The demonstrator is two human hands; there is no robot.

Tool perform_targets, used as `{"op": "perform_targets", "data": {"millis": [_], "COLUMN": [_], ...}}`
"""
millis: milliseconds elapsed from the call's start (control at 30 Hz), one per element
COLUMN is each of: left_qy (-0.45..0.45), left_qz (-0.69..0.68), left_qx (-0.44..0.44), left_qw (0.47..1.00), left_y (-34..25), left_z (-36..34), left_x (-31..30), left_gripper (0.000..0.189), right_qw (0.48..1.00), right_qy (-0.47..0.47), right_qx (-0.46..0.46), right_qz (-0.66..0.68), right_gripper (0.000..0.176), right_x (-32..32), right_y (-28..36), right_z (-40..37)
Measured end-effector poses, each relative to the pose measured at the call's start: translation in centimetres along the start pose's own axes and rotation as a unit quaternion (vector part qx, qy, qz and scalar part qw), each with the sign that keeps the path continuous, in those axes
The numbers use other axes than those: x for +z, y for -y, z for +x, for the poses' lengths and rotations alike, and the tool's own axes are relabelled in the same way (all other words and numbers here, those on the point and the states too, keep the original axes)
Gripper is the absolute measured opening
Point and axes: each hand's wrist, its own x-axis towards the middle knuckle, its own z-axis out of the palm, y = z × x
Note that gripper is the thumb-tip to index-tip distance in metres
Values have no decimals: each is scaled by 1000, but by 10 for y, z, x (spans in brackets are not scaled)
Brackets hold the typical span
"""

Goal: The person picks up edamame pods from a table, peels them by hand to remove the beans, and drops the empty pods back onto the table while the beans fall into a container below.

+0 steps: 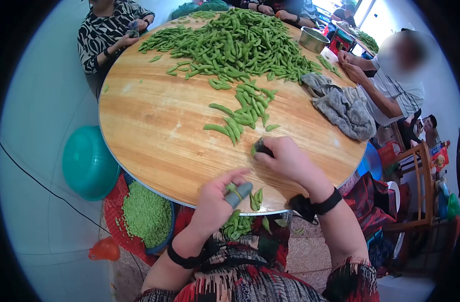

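Note:
My left hand [215, 201] is curled above the table's near edge, its fingertips blurred. A grey thumb cover with a yellow band [239, 196] is on it, and a small light green bean [231, 187] shows between thumb and fingers. My right hand [286, 157] pinches a green soybean pod [253, 149], mostly hidden by a dark finger cover [263, 146]. Split pod shells [256, 199] lie between my hands at the edge, and more shells [237, 225] sit in my lap. Several whole pods [232, 127] are spread just beyond my hands.
A big heap of pods [235, 45] covers the far side of the round wooden table [154, 126]. A grey cloth [343, 108] and a metal bowl [314, 40] are at right. A basin of shelled beans [148, 214] and a teal basin [90, 163] stand left. Other people sit around.

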Motion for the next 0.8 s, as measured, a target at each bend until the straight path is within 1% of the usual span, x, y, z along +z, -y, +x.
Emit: {"op": "perform_targets", "data": {"millis": [33, 67, 100, 133, 167, 200, 233, 300, 333, 367, 400, 433, 467, 500, 533, 600, 633, 700, 733, 800], "left_qy": [-69, -65, -64, -29, 6, 6, 7, 48, 49, 13, -23, -23, -49, -75, -76, -126, -125, -174, -173, -129], "left_qz": [-104, -171, -171, -250, -326, -328, -326, -424, -423, -418, -412, -411, -372, -333, -332, -256, -255, -185, -184, -171], "left_qx": [-8, -17, -18, -57, -95, -99, -99, -57, -58, -52, -44, -44, -35, -25, -25, -2, -2, 18, 18, 31], "left_qw": [992, 983, 983, 966, 941, 940, 940, 903, 903, 907, 910, 910, 926, 940, 940, 959, 959, 967, 967, 976], "left_y": [-1, 0, 0, 0, -1, 0, 4, 11, 10, 7, 6, 5, 5, 5, 4, 2, 3, 7, 6, 4], "left_z": [2, 6, 6, 7, 7, 7, 7, 8, 8, 8, 9, 9, 9, 10, 10, 8, 8, 9, 9, 8], "left_x": [-2, -6, -8, -10, -12, -12, -15, -21, -20, -18, -16, -16, -16, -16, -15, -10, -8, -4, -2, 0], "left_gripper": [36, 41, 41, 40, 39, 37, 37, 35, 35, 28, 21, 21, 15, 9, 9, 10, 10, 9, 9, 6], "right_qw": [978, 912, 911, 818, 694, 677, 677, 655, 674, 673, 697, 720, 736, 736, 732, 728, 738, 748, 745, 742], "right_qy": [66, 128, 128, 165, 197, 197, 195, 180, 189, 189, 154, 119, 120, 121, 123, 125, 125, 124, 107, 89], "right_qx": [50, 97, 98, 152, 201, 203, 203, 233, 216, 216, 213, 210, 178, 177, 167, 156, 154, 151, 169, 186], "right_qz": [193, 378, 379, 530, 663, 679, 680, 695, 681, 682, 667, 651, 642, 642, 649, 656, 645, 635, 636, 638], "right_gripper": [19, 19, 19, 18, 18, 18, 18, 19, 22, 22, 23, 24, 25, 25, 24, 24, 23, 21, 21, 21], "right_x": [-1, -1, -3, -6, -7, -6, -5, -3, -5, -4, -2, -1, -1, -1, -1, 2, 4, 5, 2, 3], "right_y": [5, 10, 18, 28, 35, 38, 41, 46, 51, 56, 61, 64, 65, 66, 66, 66, 65, 66, 69, 69], "right_z": [-6, -12, -18, -24, -29, -33, -36, -41, -42, -43, -45, -48, -50, -51, -52, -53, -53, -53, -53, -54]}}
